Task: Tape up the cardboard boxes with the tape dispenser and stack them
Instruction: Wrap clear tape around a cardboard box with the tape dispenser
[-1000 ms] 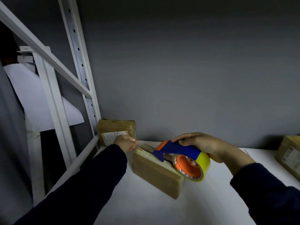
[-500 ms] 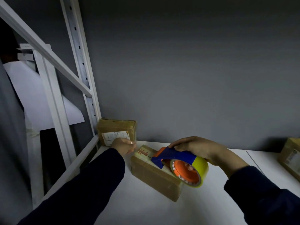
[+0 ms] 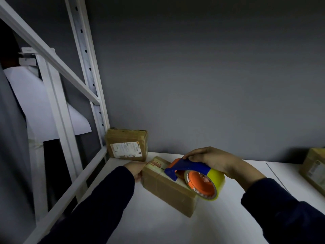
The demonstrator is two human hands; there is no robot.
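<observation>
cardboard box [image 3: 167,191]: long axis runs from left hand [image 3: 136,170], under tape dispenser [image 3: 186,167]
right hand [image 3: 212,160]: fingers clamped on tape dispenser
left hand: finger state cannot be told

Fingers of the left hand [image 3: 136,170] hide behind the near box [image 3: 167,189] — the far-right box [image 3: 314,170] is cropped.

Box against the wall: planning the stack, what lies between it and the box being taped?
Head view: only a bare strip of white shelf between wall box and taped box.

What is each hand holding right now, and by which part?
The right hand grips the tape dispenser by its blue handle. The left hand touches the cardboard box at its left end; grip unclear.
</observation>
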